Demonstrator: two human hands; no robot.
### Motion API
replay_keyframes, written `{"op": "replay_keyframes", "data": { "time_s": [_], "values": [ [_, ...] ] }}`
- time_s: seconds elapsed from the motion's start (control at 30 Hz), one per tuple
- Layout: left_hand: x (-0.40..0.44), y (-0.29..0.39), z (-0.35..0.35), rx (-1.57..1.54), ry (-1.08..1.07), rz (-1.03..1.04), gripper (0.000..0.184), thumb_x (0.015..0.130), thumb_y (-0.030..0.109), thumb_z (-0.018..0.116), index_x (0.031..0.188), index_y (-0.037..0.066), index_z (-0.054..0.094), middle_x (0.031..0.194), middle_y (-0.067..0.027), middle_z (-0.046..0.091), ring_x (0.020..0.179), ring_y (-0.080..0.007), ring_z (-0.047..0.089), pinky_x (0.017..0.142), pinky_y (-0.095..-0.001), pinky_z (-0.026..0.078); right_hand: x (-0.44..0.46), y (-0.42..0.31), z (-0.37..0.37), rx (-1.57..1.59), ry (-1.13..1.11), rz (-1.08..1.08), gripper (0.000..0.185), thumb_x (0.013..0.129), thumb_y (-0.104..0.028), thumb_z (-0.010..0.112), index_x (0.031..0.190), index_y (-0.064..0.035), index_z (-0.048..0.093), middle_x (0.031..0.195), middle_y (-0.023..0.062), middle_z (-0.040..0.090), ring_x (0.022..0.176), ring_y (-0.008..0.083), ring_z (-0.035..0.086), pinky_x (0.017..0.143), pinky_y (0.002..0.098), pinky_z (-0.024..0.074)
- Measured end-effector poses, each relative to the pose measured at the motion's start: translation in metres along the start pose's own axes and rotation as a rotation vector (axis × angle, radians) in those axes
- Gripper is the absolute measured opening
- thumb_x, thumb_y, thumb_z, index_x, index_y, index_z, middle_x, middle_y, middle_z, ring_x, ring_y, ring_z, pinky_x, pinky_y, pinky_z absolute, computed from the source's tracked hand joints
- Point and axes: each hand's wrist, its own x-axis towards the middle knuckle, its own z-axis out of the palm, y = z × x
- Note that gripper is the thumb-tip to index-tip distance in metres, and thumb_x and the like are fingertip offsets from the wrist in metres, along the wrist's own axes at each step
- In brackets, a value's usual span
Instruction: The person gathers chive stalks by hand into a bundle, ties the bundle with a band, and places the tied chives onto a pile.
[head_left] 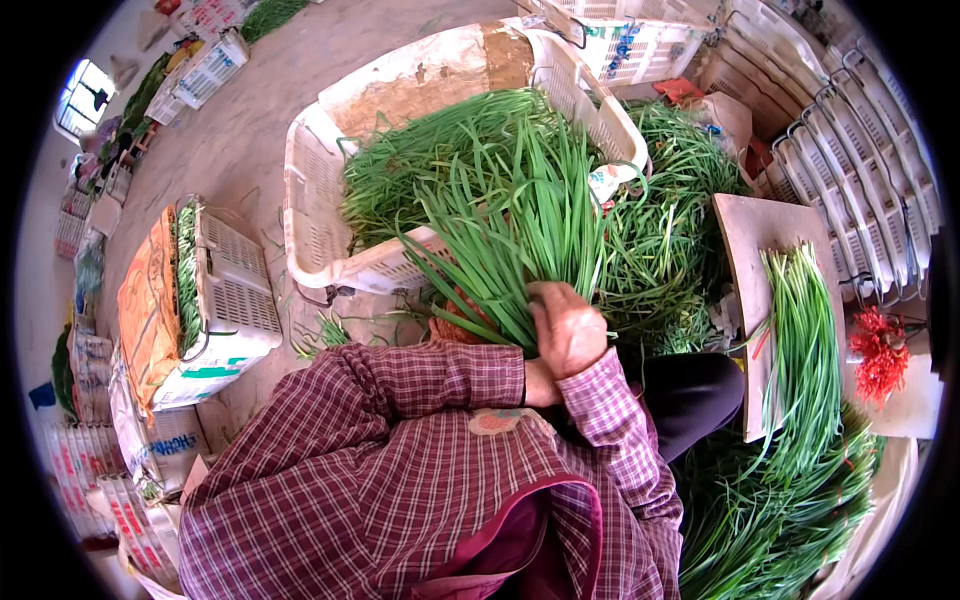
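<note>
A large bunch of garlic chives (545,225) fans upward and away from me, its leaves lying over the near rim of a white plastic crate (312,215). My right hand (572,325) is closed at the lower end of the bunch, fingers curled against the leaves. My left hand (541,384) shows only at the wrist, crossing beneath my right wrist; its fingers are hidden. More chives (440,160) lie loose inside the crate. A tied bundle of chives (800,320) rests on a board (733,235) at my right.
Loose chives (670,220) are heaped right of the crate, and several bundles (780,520) lie by my right leg. Red ties (878,355) hang beside the board. Stacked white crates (850,170) stand far right. A filled crate (235,280) lies tipped at left.
</note>
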Motion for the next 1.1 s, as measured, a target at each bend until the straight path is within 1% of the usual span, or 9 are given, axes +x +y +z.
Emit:
{"op": "replay_keyframes", "data": {
  "time_s": [0.23,0.37,0.53,0.67,0.77,0.8,0.9,1.0,1.1],
  "values": [
    [-0.001,0.014,-0.017,-0.292,-0.133,-0.146,0.032,0.096,0.019,0.039,0.121,0.003,0.050,0.125,-0.0131,0.049,0.120,-0.0242,0.045,0.107,-0.0374,0.033,-0.006,-0.014,0.001,-0.080,-0.181,-0.056,0.019,0.082,-0.001,0.054,0.099,-0.0067,0.062,0.085,0.0129,0.063,0.078,0.0304,0.064,0.066,0.0369,0.0538],
    [0.008,0.033,-0.025,-0.167,-0.169,-0.224,0.033,0.098,0.021,0.036,0.122,0.002,0.048,0.127,-0.0140,0.048,0.121,-0.0245,0.043,0.109,-0.0372,0.031,-0.001,0.007,-0.002,0.228,0.049,-0.108,0.016,0.083,0.002,0.054,0.095,-0.0025,0.063,0.086,0.0131,0.066,0.069,0.0236,0.066,0.058,0.0314,0.0532],
    [0.010,0.003,-0.007,0.220,-0.133,0.222,0.029,0.094,0.015,0.039,0.117,0.003,0.051,0.125,-0.0103,0.050,0.118,-0.0223,0.045,0.107,-0.0338,0.033,-0.001,0.035,0.001,0.169,0.094,0.022,0.011,0.082,0.000,0.056,0.092,-0.0010,0.062,0.080,0.0126,0.066,0.066,0.0245,0.065,0.060,0.0322,0.0510],
    [-0.001,0.004,-0.014,-0.508,-0.285,0.010,0.057,0.099,0.036,0.029,0.145,0.006,0.013,0.151,-0.0107,0.015,0.140,-0.0175,0.015,0.117,-0.0325,0.015,-0.003,0.035,0.004,0.052,0.088,0.066,0.010,0.080,-0.004,0.060,0.090,-0.0030,0.062,0.081,0.0150,0.065,0.073,0.0324,0.064,0.066,0.0362,0.0509],
    [-0.002,-0.008,0.002,0.007,0.066,0.297,0.032,0.093,0.016,0.037,0.120,0.005,0.050,0.128,-0.0079,0.050,0.120,-0.0205,0.043,0.108,-0.0335,0.030,-0.004,0.025,0.003,0.032,0.084,0.136,0.009,0.079,-0.007,0.062,0.088,-0.0055,0.062,0.081,0.0137,0.065,0.073,0.0329,0.064,0.065,0.0373,0.0509],
    [-0.002,-0.009,0.002,-0.098,0.069,0.295,0.033,0.094,0.018,0.035,0.121,0.006,0.049,0.129,-0.0078,0.049,0.121,-0.0202,0.042,0.109,-0.0335,0.029,-0.003,0.025,0.005,0.001,0.064,0.174,0.009,0.078,-0.010,0.064,0.087,-0.0077,0.063,0.081,0.0121,0.064,0.072,0.0324,0.063,0.064,0.0382,0.0506],
    [-0.007,-0.010,0.005,-1.834,0.030,-0.345,0.060,0.097,0.037,0.038,0.145,0.008,0.017,0.150,-0.0100,0.020,0.139,-0.0205,0.021,0.116,-0.0367,0.018,-0.005,0.024,0.008,-0.108,0.061,0.176,0.010,0.077,-0.012,0.065,0.087,-0.0087,0.064,0.081,0.0113,0.064,0.072,0.0322,0.063,0.064,0.0389,0.0507],
    [-0.008,-0.015,0.008,-1.659,0.019,-0.430,0.058,0.097,0.036,0.038,0.144,0.008,0.021,0.149,-0.0094,0.024,0.137,-0.0207,0.024,0.115,-0.0375,0.021,-0.005,0.023,0.007,-0.128,0.036,0.195,0.013,0.076,-0.015,0.067,0.087,-0.0094,0.065,0.081,0.0102,0.064,0.072,0.0314,0.064,0.064,0.0397,0.0510],
    [-0.008,-0.017,0.007,-0.372,0.003,0.169,0.039,0.098,0.021,0.031,0.134,0.009,0.039,0.139,-0.0077,0.039,0.129,-0.0208,0.034,0.113,-0.0339,0.022,-0.005,0.023,0.007,-0.144,0.008,0.223,0.016,0.075,-0.019,0.069,0.087,-0.0099,0.065,0.081,0.0095,0.065,0.072,0.0309,0.064,0.064,0.0405,0.0510]
  ]
}}
